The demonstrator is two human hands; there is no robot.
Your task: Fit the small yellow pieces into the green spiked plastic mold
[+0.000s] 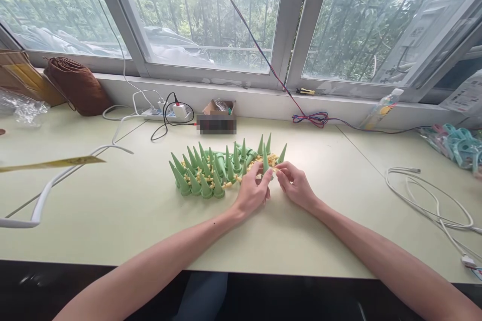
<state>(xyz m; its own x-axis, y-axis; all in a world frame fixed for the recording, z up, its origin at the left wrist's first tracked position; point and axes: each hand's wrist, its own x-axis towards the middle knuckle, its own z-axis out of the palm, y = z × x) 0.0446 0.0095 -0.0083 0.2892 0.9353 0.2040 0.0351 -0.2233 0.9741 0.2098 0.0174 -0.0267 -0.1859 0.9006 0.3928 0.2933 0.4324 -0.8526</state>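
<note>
Several green plastic cones [203, 175] stand point-up in rows on the pale table [124, 210], with small yellow pieces [269, 159] scattered among them. My left hand [253, 191] is closed around the base of one green cone [265, 160] at the right end of the group. My right hand [295, 183] pinches a small yellow piece [276, 170] next to that cone. Both hands meet just in front of the pile.
A power strip [165, 113] with a charger and cables lies by the window sill, beside a small cardboard box [218, 108]. A brown bag [77, 85] sits far left. White cables [433, 200] coil at right, near a plastic bottle [380, 110]. A white cable loop [48, 190] lies at left.
</note>
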